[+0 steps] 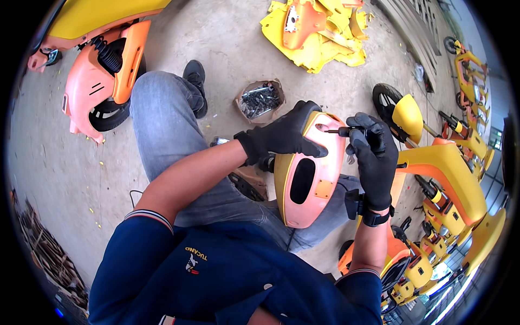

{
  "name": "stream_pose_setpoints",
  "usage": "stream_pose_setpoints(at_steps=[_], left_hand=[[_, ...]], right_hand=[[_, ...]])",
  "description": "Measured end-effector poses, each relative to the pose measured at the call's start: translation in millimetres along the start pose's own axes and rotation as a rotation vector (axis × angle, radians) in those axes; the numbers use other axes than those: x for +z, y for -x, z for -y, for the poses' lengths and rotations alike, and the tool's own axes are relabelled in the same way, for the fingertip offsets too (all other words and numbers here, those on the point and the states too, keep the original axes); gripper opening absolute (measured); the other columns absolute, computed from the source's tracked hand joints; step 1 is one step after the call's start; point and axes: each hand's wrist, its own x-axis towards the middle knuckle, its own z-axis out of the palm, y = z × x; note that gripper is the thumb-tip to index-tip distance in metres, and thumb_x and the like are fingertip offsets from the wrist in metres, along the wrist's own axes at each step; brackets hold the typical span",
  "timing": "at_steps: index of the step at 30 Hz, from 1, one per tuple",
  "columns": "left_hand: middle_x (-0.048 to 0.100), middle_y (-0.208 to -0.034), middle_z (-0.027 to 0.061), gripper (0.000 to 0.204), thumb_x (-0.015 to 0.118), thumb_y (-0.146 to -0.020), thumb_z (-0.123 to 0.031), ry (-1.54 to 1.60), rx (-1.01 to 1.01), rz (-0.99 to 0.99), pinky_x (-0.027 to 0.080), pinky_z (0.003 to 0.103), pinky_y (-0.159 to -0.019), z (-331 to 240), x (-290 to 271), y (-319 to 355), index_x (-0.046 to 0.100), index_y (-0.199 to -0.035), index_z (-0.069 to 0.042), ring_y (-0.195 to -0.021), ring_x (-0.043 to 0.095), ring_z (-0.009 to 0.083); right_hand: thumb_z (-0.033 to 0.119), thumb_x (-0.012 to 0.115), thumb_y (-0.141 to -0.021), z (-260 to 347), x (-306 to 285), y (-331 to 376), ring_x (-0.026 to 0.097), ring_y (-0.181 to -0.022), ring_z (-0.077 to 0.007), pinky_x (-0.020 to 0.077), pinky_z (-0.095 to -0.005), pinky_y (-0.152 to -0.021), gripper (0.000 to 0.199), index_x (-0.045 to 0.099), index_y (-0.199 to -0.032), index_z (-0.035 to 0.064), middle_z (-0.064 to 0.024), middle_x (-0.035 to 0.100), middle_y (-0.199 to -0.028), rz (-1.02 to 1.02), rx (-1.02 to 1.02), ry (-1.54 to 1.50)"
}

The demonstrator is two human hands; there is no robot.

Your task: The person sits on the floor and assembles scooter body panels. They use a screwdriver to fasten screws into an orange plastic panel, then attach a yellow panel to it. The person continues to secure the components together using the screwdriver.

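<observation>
A pink and yellow plastic scooter cover (pixel 306 214) lies over my lap, with a dark oval opening in its middle and a small orange square below that. My left hand (pixel 287 131), in a black glove, is closed round the cover's upper left edge, thumb on its face. My right hand (pixel 376 154), also gloved, pinches a black screwdriver (pixel 343 131) at the cover's upper right. The screwdriver's shaft points left at a recess near the cover's top; whether the tip touches a screw cannot be made out.
An open cardboard box (pixel 240 101) of screws and bolts sits on the floor ahead. Yellow and orange panels (pixel 330 40) are piled beyond it. A scooter's front wheel and fender (pixel 103 86) stand at left. Yellow scooters (pixel 455 179) crowd the right, and metal rails (pixel 409 32) lie far right.
</observation>
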Motion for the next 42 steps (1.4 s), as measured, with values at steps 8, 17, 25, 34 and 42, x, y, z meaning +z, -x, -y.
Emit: stream_pose_setpoints(at_steps=[8, 17, 25, 34, 42], left_hand=[[0.050, -0.118, 0.0111, 0.079, 0.089, -0.070, -0.029, -0.046, 0.124, 0.018, 0.042, 0.034, -0.100, 10, 0, -2, 0.045, -0.130, -0.002, -0.113, 0.049, 0.0202], [0.050, -0.118, 0.0117, 0.079, 0.090, -0.068, -0.029, -0.030, 0.070, -0.014, 0.042, 0.035, -0.100, 2, 0, -1, 0.045, -0.128, -0.001, -0.112, 0.050, 0.0213], [0.049, -0.119, 0.0121, 0.082, 0.090, -0.067, -0.028, -0.088, 0.077, 0.015, 0.040, 0.035, -0.101, -1, -2, -2, 0.045, -0.130, -0.001, -0.114, 0.049, 0.0225], [0.049, -0.118, 0.0121, 0.082, 0.091, -0.066, -0.028, -0.064, 0.017, 0.000, 0.040, 0.035, -0.100, -2, -1, -2, 0.045, -0.129, -0.001, -0.114, 0.049, 0.0229], [0.051, -0.116, 0.0115, 0.080, 0.090, -0.068, -0.026, -0.026, 0.057, 0.001, 0.041, 0.035, -0.100, 1, 0, -2, 0.045, -0.129, -0.001, -0.113, 0.049, 0.0218]], right_hand=[[-0.003, 0.062, -0.092, -9, 5, 3, 0.066, -0.085, -0.0133, 0.0532, -0.0262, -0.077, 0.022, 0.063, -0.114, -0.0035, -0.0098, 0.069, -0.103, 0.042, -0.137, 0.208], [-0.001, 0.064, -0.090, -8, 5, 6, 0.065, -0.087, -0.0134, 0.0531, -0.0268, -0.078, 0.022, 0.065, -0.112, -0.0027, -0.0099, 0.070, -0.103, -0.042, -0.119, 0.181], [-0.001, 0.065, -0.089, -12, 6, 7, 0.066, -0.089, -0.0162, 0.0530, -0.0288, -0.079, 0.022, 0.065, -0.111, -0.0015, -0.0110, 0.070, -0.107, 0.001, -0.227, 0.333], [-0.003, 0.061, -0.091, -14, 4, 9, 0.067, -0.098, -0.0170, 0.0523, -0.0289, -0.087, 0.023, 0.061, -0.114, -0.0035, -0.0131, 0.069, -0.110, -0.006, -0.129, 0.131], [-0.002, 0.064, -0.090, -12, 6, 12, 0.067, -0.095, -0.0159, 0.0523, -0.0281, -0.084, 0.025, 0.062, -0.115, -0.0016, -0.0114, 0.070, -0.108, 0.049, -0.188, 0.209]])
